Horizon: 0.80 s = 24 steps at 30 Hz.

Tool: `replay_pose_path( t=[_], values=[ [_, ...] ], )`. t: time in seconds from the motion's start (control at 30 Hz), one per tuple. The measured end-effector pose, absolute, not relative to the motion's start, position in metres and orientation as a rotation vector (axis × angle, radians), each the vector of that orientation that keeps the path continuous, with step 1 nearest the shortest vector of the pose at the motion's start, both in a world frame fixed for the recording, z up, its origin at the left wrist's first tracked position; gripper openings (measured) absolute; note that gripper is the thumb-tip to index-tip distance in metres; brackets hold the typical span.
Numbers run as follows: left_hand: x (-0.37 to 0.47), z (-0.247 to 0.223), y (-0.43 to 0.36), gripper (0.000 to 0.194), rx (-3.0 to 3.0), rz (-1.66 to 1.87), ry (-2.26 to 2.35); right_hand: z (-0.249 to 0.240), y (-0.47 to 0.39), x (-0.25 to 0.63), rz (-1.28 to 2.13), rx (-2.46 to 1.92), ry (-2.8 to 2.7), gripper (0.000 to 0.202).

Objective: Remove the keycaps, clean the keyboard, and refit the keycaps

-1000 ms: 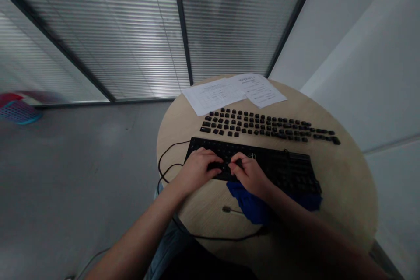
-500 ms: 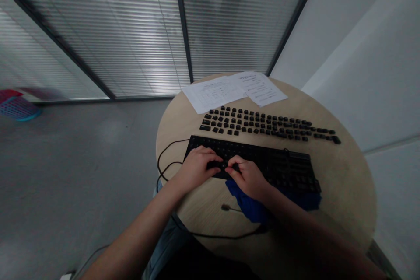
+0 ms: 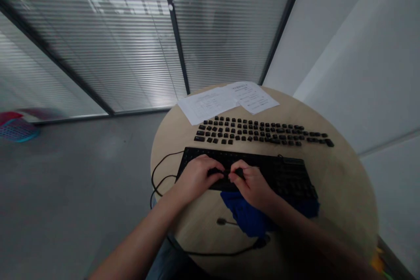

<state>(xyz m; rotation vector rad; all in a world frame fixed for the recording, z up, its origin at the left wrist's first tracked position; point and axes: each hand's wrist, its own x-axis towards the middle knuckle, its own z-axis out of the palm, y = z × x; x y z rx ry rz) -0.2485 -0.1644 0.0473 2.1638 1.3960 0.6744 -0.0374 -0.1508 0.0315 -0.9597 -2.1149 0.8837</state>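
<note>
A black keyboard (image 3: pixel 262 164) lies across the table in front of me, its left part showing rows without keycaps. Over its front middle, my left hand (image 3: pixel 200 173) has thumb and fingers drawn together. Close to it on the right, my right hand (image 3: pixel 251 181) is pinched too, its fingertips almost meeting the left ones. Between the fingertips is a small black piece (image 3: pixel 227 172), about keycap size, hard to tell from the dark keyboard behind. A blue cloth (image 3: pixel 244 214) lies under my right hand and along the keyboard's front edge.
Several rows of loose black keycaps (image 3: pixel 244 132) lie beyond the keyboard. Printed papers (image 3: pixel 210 104) rest at the round table's (image 3: pixel 344 183) far edge. A cable (image 3: pixel 154 170) loops at left. A small tool with a dark head (image 3: pixel 221 221) lies near the cloth.
My view has tilted up, so the table sits lower in the picture. My right fingertips have lifted slightly from the keyboard and both hands are pinched together over it.
</note>
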Motion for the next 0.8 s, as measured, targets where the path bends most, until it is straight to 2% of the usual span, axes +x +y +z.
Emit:
replay_pose_path(
  t=[0.2,0.4,0.57,0.8],
  values=[
    [-0.239,0.069,-0.117,0.008,2.237,0.767,1.292,0.054,-0.144,0.019,0.617,-1.115,-1.977,0.015],
    [-0.206,0.037,-0.049,0.012,2.498,0.571,1.493,0.029,-0.147,0.048,0.466,-1.127,-1.886,0.012],
    [-0.194,0.017,-0.041,0.011,2.558,0.421,1.558,0.016,-0.148,0.047,0.442,-1.019,-1.977,0.009],
    [-0.198,0.018,-0.040,0.010,2.555,0.385,1.582,0.019,-0.150,0.040,0.490,-0.912,-2.034,0.009]
  ],
)
